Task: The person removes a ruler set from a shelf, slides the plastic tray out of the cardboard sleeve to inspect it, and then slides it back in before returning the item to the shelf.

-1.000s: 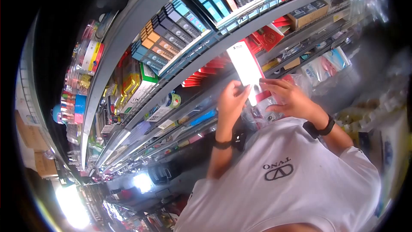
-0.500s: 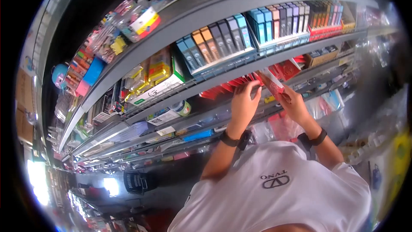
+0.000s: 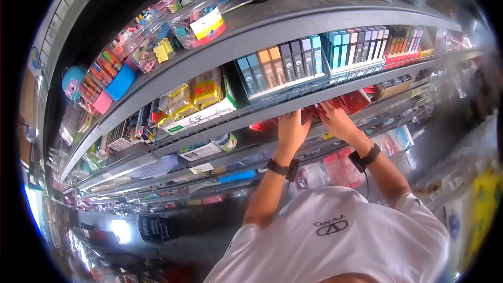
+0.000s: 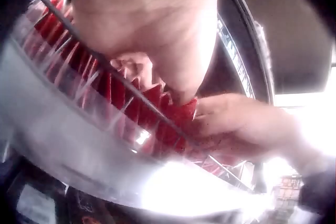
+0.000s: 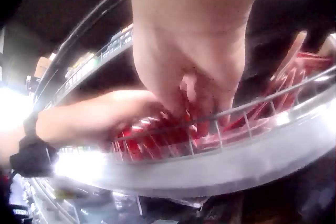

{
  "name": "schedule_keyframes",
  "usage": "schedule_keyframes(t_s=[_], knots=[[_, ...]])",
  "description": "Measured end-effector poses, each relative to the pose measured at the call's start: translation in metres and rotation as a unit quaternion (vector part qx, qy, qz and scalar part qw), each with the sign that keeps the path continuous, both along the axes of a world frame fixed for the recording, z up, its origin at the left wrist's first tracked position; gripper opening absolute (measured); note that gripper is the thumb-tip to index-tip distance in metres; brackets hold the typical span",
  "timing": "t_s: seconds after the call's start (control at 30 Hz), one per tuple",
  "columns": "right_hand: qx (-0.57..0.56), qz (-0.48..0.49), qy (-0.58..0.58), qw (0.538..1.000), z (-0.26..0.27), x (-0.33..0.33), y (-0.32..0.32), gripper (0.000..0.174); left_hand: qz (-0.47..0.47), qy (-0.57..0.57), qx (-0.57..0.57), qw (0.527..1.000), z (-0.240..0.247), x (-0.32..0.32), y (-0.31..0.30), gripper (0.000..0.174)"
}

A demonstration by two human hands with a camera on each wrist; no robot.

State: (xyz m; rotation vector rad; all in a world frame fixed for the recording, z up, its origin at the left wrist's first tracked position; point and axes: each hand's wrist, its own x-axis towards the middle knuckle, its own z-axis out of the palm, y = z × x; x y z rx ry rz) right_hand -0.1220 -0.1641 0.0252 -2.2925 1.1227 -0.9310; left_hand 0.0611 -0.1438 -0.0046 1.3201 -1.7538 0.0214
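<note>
Red envelopes (image 4: 118, 95) stand in a packed row behind a low wire rail on a shelf, seen edge-on in the left wrist view. My left hand (image 3: 294, 131) reaches in under the shelf above, thumb and fingers curled over the tops of several envelopes. Beside it, my right hand (image 3: 338, 123) pinches red envelopes (image 5: 189, 113) between thumb and fingers, just behind the rail. The two hands are close together, and the shelf edge hides part of the fingertips in the head view.
Above the hands runs a grey shelf edge (image 3: 293, 106) with a wire rail. Boxed pens or similar slim boxes (image 3: 280, 65) fill the shelf over it. Clear tubs (image 3: 196, 23) stand on the top shelf. A red envelope stack (image 3: 356, 102) leans to the right of my hands.
A red envelope with a white back, earlier held in front of the shelf, has gone in among the row. Both hands have moved forward into the shelf; the head view has turned.
</note>
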Motion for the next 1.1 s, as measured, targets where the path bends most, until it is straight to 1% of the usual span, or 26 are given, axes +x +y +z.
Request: schedule_keyframes(t_s=[0.07, 0.1, 0.17, 0.2, 0.3, 0.37, 0.4, 0.5, 0.53, 0.63, 0.73, 0.83, 0.93, 0.97, 1.03, 1.1], knots=[[0.104, -0.011, 0.054, 0.993, -0.003, 0.003, -0.007, 0.051, 0.001, 0.007, -0.005, 1.0, 0.001, -0.002, -0.002, 0.053], [0.112, -0.009, 0.072, 0.991, -0.001, 0.005, -0.007, 0.051, 0.0, 0.009, -0.009, 1.0, 0.005, -0.003, -0.004, 0.053], [0.127, -0.009, 0.108, 0.986, 0.005, 0.009, -0.004, 0.053, -0.029, -0.02, 0.016, 0.999, 0.012, -0.003, -0.004, 0.049], [0.12, 0.001, 0.109, 0.987, 0.008, 0.007, -0.001, 0.047, -0.044, -0.034, 0.031, 0.998, 0.014, -0.004, -0.004, 0.047], [0.036, 0.035, 0.058, 0.997, 0.005, -0.003, 0.004, 0.037, -0.053, -0.076, -0.008, 0.996, 0.013, -0.008, -0.005, 0.04], [-0.063, 0.007, 0.032, 0.997, -0.02, -0.014, -0.009, 0.032, -0.033, -0.085, -0.008, 0.996, 0.008, -0.006, -0.006, 0.037], [-0.112, -0.006, 0.02, 0.993, -0.024, -0.019, -0.012, 0.03, -0.022, -0.089, -0.008, 0.996, 0.007, -0.006, -0.007, 0.035], [-0.095, -0.088, 0.023, 0.991, -0.03, -0.036, -0.014, 0.026, 0.015, -0.123, 0.003, 0.992, 0.006, -0.009, -0.007, 0.035], [-0.117, -0.123, 0.035, 0.985, -0.027, -0.038, -0.011, 0.025, 0.015, -0.137, -0.022, 0.99, 0.008, -0.01, -0.005, 0.03], [-0.104, -0.139, 0.064, 0.983, -0.023, -0.042, -0.016, 0.024, 0.024, -0.149, -0.058, 0.987, 0.009, -0.012, -0.006, 0.03], [-0.072, -0.144, 0.025, 0.987, -0.003, -0.039, -0.006, 0.024, 0.038, -0.162, -0.068, 0.984, 0.007, -0.013, -0.007, 0.031], [-0.12, -0.221, 0.027, 0.968, -0.005, -0.042, -0.011, 0.026, 0.04, -0.17, -0.064, 0.983, 0.007, -0.014, -0.007, 0.031], [-0.127, -0.243, 0.092, 0.957, -0.018, -0.046, -0.021, 0.029, 0.051, -0.184, -0.072, 0.979, 0.012, -0.018, -0.004, 0.028], [-0.107, -0.223, 0.094, 0.964, -0.022, -0.045, -0.021, 0.03, 0.051, -0.185, -0.066, 0.979, 0.011, -0.018, -0.003, 0.028], [-0.068, -0.183, 0.098, 0.976, -0.013, -0.042, -0.019, 0.032, 0.051, -0.188, -0.059, 0.979, 0.011, -0.018, -0.004, 0.027], [-0.089, -0.193, 0.123, 0.969, -0.024, -0.039, -0.028, 0.034, 0.047, -0.178, -0.038, 0.982, 0.009, -0.019, -0.004, 0.027]])
